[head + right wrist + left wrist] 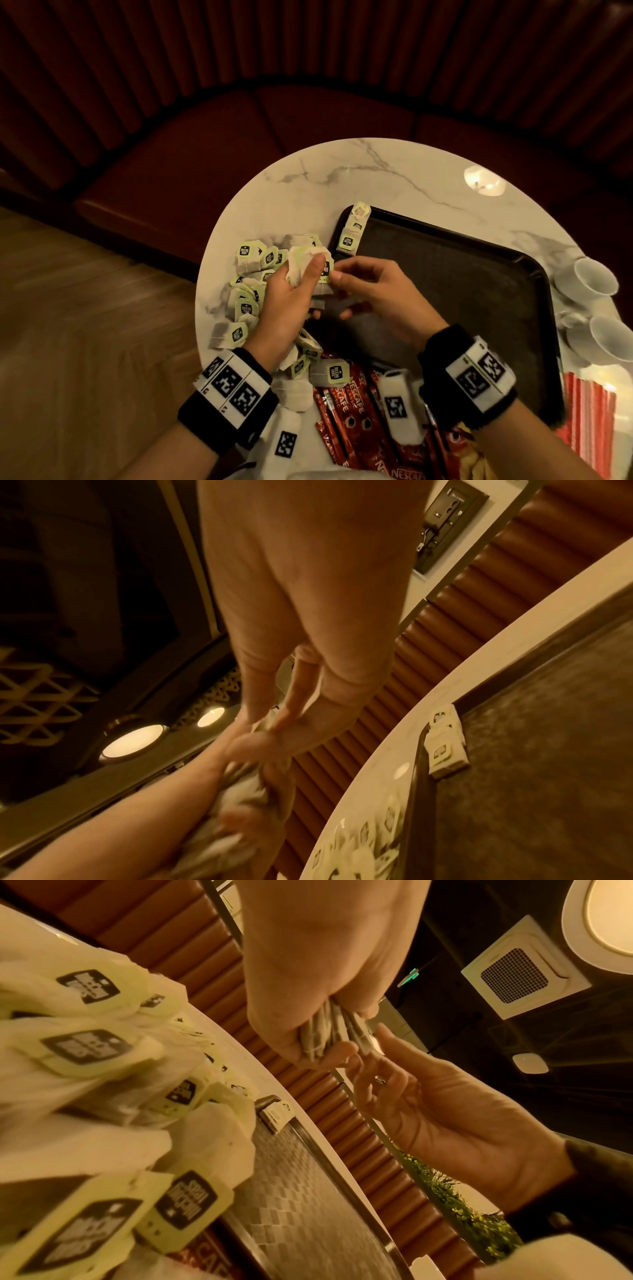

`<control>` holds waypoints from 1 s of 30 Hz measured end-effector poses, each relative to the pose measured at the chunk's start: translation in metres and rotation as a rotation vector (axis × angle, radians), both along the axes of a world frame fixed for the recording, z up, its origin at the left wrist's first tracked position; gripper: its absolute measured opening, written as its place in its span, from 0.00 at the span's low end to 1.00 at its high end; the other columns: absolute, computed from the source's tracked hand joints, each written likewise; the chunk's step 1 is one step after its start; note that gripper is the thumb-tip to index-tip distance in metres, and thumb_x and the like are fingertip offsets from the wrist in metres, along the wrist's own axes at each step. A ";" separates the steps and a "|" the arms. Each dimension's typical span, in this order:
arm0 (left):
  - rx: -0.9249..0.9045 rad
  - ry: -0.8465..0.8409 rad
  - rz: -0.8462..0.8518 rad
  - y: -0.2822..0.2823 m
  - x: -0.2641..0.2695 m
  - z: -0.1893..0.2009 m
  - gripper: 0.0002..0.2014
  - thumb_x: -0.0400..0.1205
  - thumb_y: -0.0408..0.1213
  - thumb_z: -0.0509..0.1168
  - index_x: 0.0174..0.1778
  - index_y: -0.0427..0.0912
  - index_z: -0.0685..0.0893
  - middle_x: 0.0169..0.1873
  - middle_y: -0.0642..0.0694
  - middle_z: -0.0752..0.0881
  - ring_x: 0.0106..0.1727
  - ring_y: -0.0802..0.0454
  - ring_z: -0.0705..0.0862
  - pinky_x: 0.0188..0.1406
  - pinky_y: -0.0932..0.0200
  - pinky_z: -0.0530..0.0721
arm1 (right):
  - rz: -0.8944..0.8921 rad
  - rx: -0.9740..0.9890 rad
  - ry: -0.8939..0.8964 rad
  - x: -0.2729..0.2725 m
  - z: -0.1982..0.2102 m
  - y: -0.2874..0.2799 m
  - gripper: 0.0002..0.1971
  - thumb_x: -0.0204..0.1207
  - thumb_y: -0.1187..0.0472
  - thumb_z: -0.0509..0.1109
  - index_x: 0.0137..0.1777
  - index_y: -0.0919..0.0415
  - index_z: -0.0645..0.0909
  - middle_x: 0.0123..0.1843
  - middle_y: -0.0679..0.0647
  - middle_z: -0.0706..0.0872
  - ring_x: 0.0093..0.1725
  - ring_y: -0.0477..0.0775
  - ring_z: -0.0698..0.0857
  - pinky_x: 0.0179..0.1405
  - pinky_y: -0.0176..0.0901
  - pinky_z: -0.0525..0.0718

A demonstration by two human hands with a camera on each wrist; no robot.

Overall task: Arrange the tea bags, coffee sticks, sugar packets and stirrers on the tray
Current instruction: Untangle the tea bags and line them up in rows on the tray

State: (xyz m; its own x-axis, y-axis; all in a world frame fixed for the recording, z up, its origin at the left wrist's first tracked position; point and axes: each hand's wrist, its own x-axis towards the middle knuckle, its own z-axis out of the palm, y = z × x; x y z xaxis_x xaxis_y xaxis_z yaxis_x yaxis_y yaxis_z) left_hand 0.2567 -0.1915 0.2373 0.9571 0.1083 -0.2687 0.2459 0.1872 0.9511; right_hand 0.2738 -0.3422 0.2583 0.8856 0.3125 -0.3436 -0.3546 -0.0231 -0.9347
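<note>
Above the table's left part, my left hand (301, 274) grips a bunch of tea bags (317, 260) with pale green tags. My right hand (339, 275) meets it from the right and pinches the edge of one bag in the bunch. The left wrist view has the bunch of tea bags (329, 1034) from below, clamped in my left hand (308, 1001), with my right hand's fingertips (371, 1045) on it. A black tray (462, 281) lies to the right; a short row of tea bags (354, 228) sits in its far left corner. Red coffee sticks (346, 404) lie near me.
A loose pile of tea bags (248, 294) covers the round marble table (376, 171) left of the tray. White cups (594, 279) stand at the right edge, red-and-white striped packets (587, 411) below them. A dark red bench curves behind the table.
</note>
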 end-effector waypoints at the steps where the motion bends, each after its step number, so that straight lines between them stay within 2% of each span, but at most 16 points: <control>1: -0.015 -0.004 0.002 -0.002 0.000 0.001 0.17 0.74 0.57 0.65 0.51 0.51 0.86 0.35 0.50 0.90 0.33 0.56 0.88 0.20 0.62 0.80 | -0.047 0.013 -0.008 -0.005 0.000 0.002 0.08 0.79 0.62 0.73 0.55 0.64 0.87 0.45 0.54 0.91 0.44 0.51 0.90 0.35 0.41 0.87; 4: -0.033 -0.002 -0.006 -0.003 -0.001 0.000 0.20 0.74 0.59 0.63 0.52 0.50 0.85 0.36 0.49 0.90 0.34 0.53 0.88 0.21 0.60 0.81 | -0.118 0.040 -0.032 -0.014 -0.001 0.005 0.07 0.79 0.64 0.73 0.54 0.65 0.87 0.46 0.57 0.90 0.44 0.50 0.89 0.37 0.40 0.88; 7: -0.071 0.000 -0.029 -0.004 -0.003 0.001 0.25 0.75 0.61 0.61 0.56 0.44 0.84 0.36 0.47 0.89 0.32 0.54 0.87 0.19 0.62 0.78 | -0.145 0.025 -0.064 -0.016 0.000 0.002 0.07 0.79 0.64 0.72 0.53 0.68 0.86 0.43 0.53 0.90 0.42 0.47 0.88 0.36 0.38 0.87; 10: -0.080 -0.021 -0.043 -0.002 -0.002 0.002 0.21 0.75 0.59 0.63 0.52 0.45 0.84 0.36 0.47 0.90 0.31 0.52 0.86 0.19 0.62 0.76 | -0.166 0.000 -0.088 -0.014 0.001 -0.002 0.07 0.80 0.63 0.71 0.52 0.68 0.85 0.43 0.55 0.90 0.41 0.49 0.88 0.37 0.40 0.88; 13: -0.066 -0.051 -0.036 0.000 -0.001 0.000 0.19 0.74 0.56 0.70 0.50 0.45 0.85 0.41 0.37 0.90 0.36 0.41 0.83 0.19 0.61 0.75 | -0.202 0.037 -0.080 -0.012 0.001 -0.006 0.07 0.80 0.64 0.70 0.52 0.68 0.84 0.45 0.62 0.88 0.40 0.54 0.90 0.39 0.42 0.90; 15: -0.061 -0.067 -0.025 0.000 -0.001 -0.003 0.21 0.72 0.56 0.73 0.52 0.43 0.86 0.46 0.29 0.88 0.37 0.39 0.82 0.20 0.61 0.74 | -0.228 0.069 -0.071 -0.011 0.000 -0.008 0.07 0.80 0.64 0.70 0.53 0.69 0.84 0.44 0.61 0.89 0.40 0.55 0.90 0.41 0.41 0.90; 17: -0.062 -0.073 -0.027 0.000 -0.001 -0.004 0.18 0.73 0.54 0.73 0.51 0.44 0.86 0.48 0.26 0.87 0.36 0.39 0.80 0.21 0.60 0.74 | -0.231 0.094 -0.076 -0.011 -0.001 -0.010 0.10 0.78 0.63 0.72 0.55 0.69 0.84 0.47 0.62 0.90 0.41 0.54 0.90 0.44 0.40 0.90; 21: -0.096 -0.066 -0.054 -0.001 0.001 -0.001 0.16 0.73 0.50 0.72 0.52 0.44 0.86 0.47 0.36 0.90 0.37 0.40 0.83 0.19 0.61 0.75 | -0.206 0.114 -0.104 -0.014 -0.001 -0.011 0.11 0.76 0.67 0.73 0.58 0.68 0.85 0.54 0.61 0.91 0.49 0.54 0.90 0.48 0.38 0.88; 23: -0.121 -0.067 -0.103 -0.003 0.000 0.003 0.19 0.72 0.47 0.72 0.55 0.41 0.85 0.47 0.41 0.92 0.38 0.47 0.88 0.18 0.62 0.75 | -0.186 0.110 -0.112 -0.015 -0.001 -0.013 0.12 0.77 0.69 0.72 0.59 0.67 0.86 0.55 0.60 0.91 0.52 0.54 0.91 0.49 0.37 0.88; 24: -0.129 -0.071 -0.126 -0.003 0.000 0.004 0.20 0.71 0.46 0.73 0.56 0.39 0.85 0.47 0.40 0.92 0.39 0.47 0.89 0.19 0.62 0.76 | -0.182 0.113 -0.109 -0.015 0.000 -0.014 0.11 0.77 0.69 0.72 0.59 0.67 0.86 0.55 0.59 0.92 0.53 0.53 0.91 0.49 0.36 0.87; 28: -0.143 -0.085 -0.166 -0.001 0.001 0.002 0.24 0.70 0.42 0.76 0.59 0.34 0.85 0.50 0.33 0.90 0.43 0.39 0.86 0.20 0.63 0.75 | -0.216 0.143 -0.094 -0.014 0.002 -0.016 0.14 0.69 0.65 0.75 0.56 0.64 0.87 0.51 0.57 0.93 0.50 0.51 0.91 0.48 0.35 0.88; 30: -0.151 -0.090 -0.163 0.000 0.002 0.001 0.23 0.70 0.41 0.76 0.59 0.33 0.85 0.51 0.33 0.90 0.42 0.41 0.86 0.20 0.63 0.75 | -0.253 0.155 -0.090 -0.013 0.002 -0.018 0.16 0.67 0.65 0.76 0.55 0.64 0.87 0.47 0.57 0.93 0.46 0.50 0.91 0.47 0.36 0.89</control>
